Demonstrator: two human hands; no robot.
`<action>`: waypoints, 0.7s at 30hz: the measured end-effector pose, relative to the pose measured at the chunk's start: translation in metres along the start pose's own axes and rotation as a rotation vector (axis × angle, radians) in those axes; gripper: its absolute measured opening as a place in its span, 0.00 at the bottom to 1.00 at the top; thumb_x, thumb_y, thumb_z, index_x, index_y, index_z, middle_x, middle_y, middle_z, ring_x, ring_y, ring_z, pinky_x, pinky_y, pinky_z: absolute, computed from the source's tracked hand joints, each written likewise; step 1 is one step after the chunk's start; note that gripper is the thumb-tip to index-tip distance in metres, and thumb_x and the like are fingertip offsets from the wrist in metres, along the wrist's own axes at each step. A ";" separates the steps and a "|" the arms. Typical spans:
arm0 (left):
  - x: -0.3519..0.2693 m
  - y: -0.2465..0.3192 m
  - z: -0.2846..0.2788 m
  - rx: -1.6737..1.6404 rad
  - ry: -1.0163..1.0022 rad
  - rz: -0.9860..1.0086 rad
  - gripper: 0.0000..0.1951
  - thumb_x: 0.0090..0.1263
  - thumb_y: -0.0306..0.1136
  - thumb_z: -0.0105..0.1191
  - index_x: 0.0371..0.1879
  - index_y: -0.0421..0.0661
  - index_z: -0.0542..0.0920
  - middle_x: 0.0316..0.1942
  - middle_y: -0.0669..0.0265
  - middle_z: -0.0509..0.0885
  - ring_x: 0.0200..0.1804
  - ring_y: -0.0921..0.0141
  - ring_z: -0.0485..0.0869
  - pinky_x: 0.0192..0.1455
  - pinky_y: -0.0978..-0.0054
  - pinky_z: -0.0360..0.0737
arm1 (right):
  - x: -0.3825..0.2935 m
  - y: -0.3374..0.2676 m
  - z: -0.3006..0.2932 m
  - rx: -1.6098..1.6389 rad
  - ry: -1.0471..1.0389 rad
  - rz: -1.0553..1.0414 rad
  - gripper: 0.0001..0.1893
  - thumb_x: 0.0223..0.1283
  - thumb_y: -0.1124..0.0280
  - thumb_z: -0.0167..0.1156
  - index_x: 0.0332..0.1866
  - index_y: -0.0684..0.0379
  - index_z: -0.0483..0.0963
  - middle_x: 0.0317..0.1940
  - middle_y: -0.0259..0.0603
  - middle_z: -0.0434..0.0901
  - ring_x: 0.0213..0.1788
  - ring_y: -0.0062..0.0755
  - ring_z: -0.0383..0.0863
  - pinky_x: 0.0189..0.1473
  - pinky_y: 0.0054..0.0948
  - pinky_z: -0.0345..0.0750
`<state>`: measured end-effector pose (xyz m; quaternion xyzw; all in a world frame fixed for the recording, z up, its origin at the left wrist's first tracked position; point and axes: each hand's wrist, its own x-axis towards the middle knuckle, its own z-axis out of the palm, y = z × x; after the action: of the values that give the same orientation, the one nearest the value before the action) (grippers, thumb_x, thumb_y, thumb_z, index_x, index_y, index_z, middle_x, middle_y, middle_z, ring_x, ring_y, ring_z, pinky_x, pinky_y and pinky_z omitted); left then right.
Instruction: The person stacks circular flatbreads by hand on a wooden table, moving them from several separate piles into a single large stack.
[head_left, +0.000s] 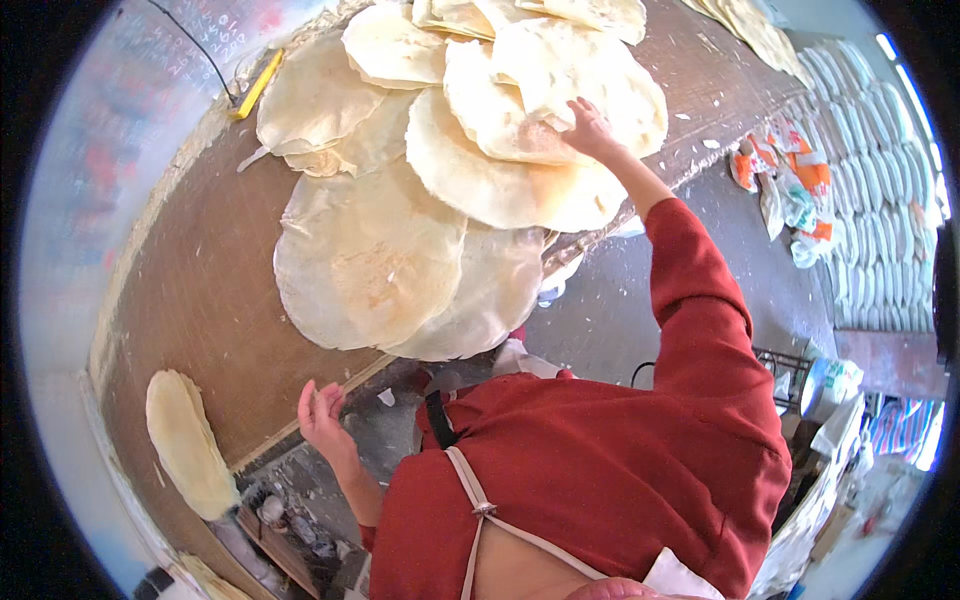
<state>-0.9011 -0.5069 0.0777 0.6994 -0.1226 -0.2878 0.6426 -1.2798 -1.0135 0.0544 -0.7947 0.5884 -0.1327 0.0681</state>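
Observation:
Large thin round flatbreads lie overlapping on a brown board table (202, 247). My right hand (589, 127) reaches out to the upper pile and touches the edge of a pale flatbread (600, 71), its fingers at a fold or torn rim; whether they grip it is unclear. Nearer to me, a broad browned flatbread (367, 262) overlaps another one (487, 285) that hangs past the table's edge. My left hand (324, 420) hovers by the near edge with fingers apart and nothing in it. A folded stack of flatbread (187, 442) lies at the lower left.
A yellow-handled tool (259, 84) lies by the wall at the table's back edge. Orange and white plastic bags (802, 180) sit on the floor at right, beside tall stacks of bagged goods (877, 187). Scraps of flatbread dot the table and floor.

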 end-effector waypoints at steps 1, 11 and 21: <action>-0.010 -0.001 0.020 0.005 0.016 -0.001 0.17 0.70 0.28 0.48 0.56 0.37 0.70 0.39 0.55 0.82 0.41 0.66 0.83 0.46 0.72 0.80 | 0.010 0.006 0.006 0.008 -0.010 -0.011 0.30 0.49 0.68 0.58 0.62 0.56 0.66 0.65 0.53 0.64 0.67 0.48 0.63 0.64 0.42 0.65; -0.040 -0.006 0.112 0.088 -0.031 0.018 0.14 0.70 0.24 0.46 0.54 0.36 0.73 0.35 0.56 0.84 0.36 0.68 0.83 0.41 0.73 0.81 | 0.048 0.022 0.014 -0.053 -0.198 -0.197 0.19 0.56 0.58 0.57 0.49 0.57 0.72 0.49 0.43 0.78 0.54 0.44 0.76 0.53 0.43 0.71; -0.037 -0.011 0.121 0.012 -0.115 0.038 0.14 0.71 0.24 0.46 0.54 0.36 0.72 0.35 0.57 0.84 0.35 0.69 0.83 0.41 0.74 0.82 | 0.071 0.039 -0.011 -0.328 -0.003 -0.300 0.14 0.61 0.67 0.47 0.49 0.54 0.73 0.38 0.48 0.82 0.38 0.50 0.82 0.42 0.44 0.77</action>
<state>-1.0005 -0.5856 0.0746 0.6833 -0.1742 -0.3145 0.6355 -1.2994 -1.0923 0.0635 -0.8740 0.4771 -0.0426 -0.0816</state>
